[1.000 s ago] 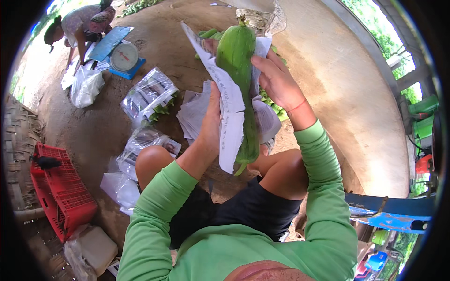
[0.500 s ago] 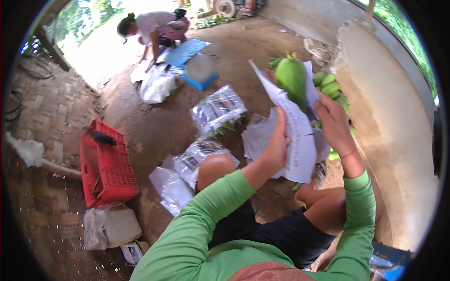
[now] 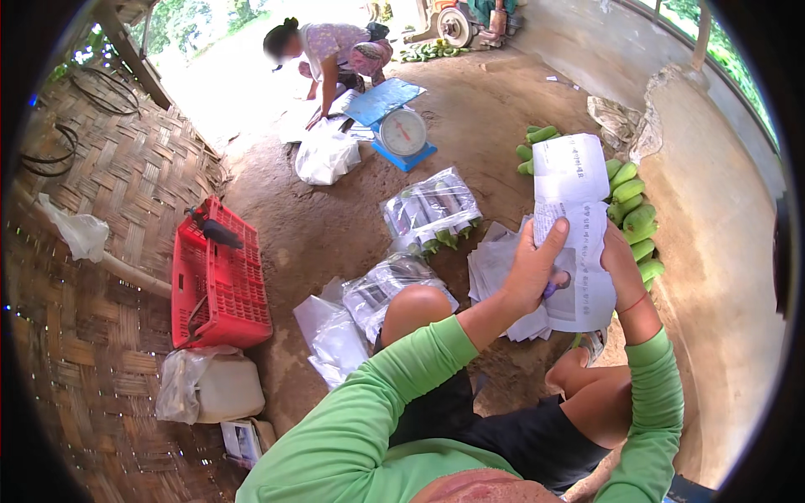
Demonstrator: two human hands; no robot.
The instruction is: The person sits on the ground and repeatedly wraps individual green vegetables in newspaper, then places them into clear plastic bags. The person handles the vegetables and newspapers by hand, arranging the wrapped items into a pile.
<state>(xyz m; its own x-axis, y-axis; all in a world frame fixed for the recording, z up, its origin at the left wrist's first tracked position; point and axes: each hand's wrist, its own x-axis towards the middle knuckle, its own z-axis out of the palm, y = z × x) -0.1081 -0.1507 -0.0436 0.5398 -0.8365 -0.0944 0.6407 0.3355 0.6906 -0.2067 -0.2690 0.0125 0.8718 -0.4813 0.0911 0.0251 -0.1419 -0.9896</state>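
My left hand (image 3: 530, 270) and my right hand (image 3: 622, 267) are closed on opposite sides of a printed white paper sheet (image 3: 580, 243). The sheet stands up with a folded crease and curves around between my hands. Any fruit inside it is hidden. Under and left of it lies a stack of loose paper sheets (image 3: 495, 267) on the ground. Long green fruits (image 3: 639, 220) sit in a row just right of my hands, with a few more green fruits (image 3: 538, 134) beyond the sheet.
Clear plastic packs of paper-wrapped produce (image 3: 432, 210) lie left of the papers. Farther off stands a blue dial scale (image 3: 402, 134), with a crouching person (image 3: 335, 50) handling papers by a white plastic bag (image 3: 327, 155). A red crate (image 3: 220, 281) stands at left; a wall (image 3: 713, 251) runs along the right.
The green fruit that stood in the sheet between my hands is out of sight now. The sheet's printed face has turned toward me, and both hands have closed in around it.
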